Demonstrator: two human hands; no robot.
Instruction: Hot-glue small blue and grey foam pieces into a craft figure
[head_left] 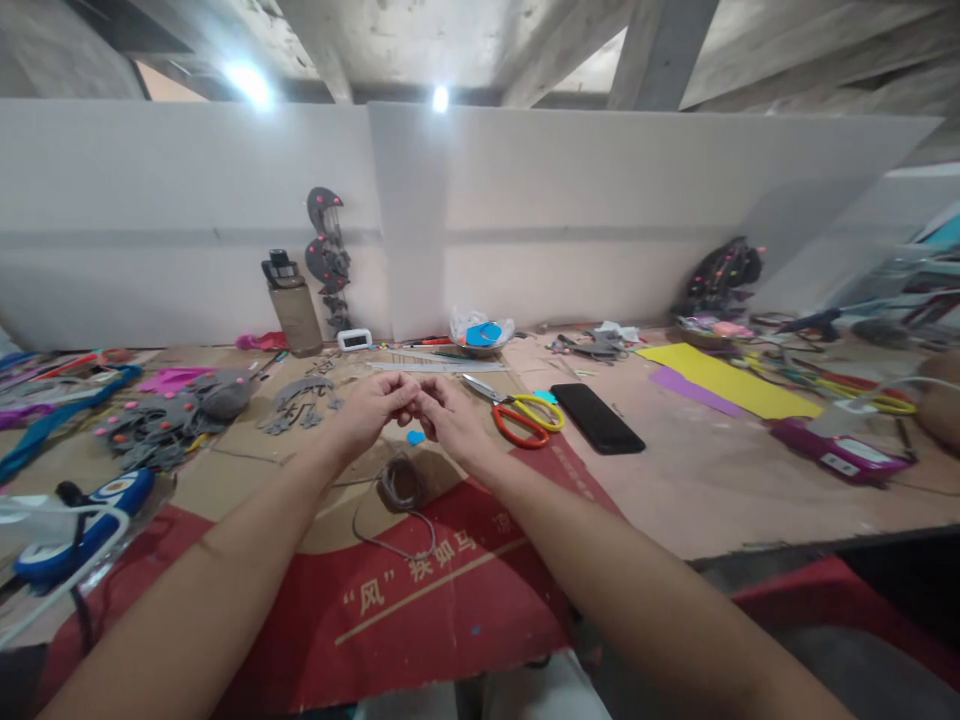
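Observation:
My left hand (375,408) and my right hand (453,422) meet above the cardboard, fingertips pressed together. Both are closed in a pinch; whatever lies between the fingers is too small or hidden to make out. Just below them is a small blue piece (415,438). A loose coil of grey cord (401,485) lies nearer to me on the red and brown cardboard sheet (450,600). Beside my right hand rest scissors (525,418) with one red and one yellow handle. Grey cut-out shapes (300,400) lie to the left of my left hand.
A black phone (598,418) lies right of the scissors. Yellow sheet (727,380) and a purple power strip (844,450) are farther right. At left are grey felt pieces (169,425) and a blue power strip (86,530). A bottle (295,312) stands at the back by the white partition (525,200).

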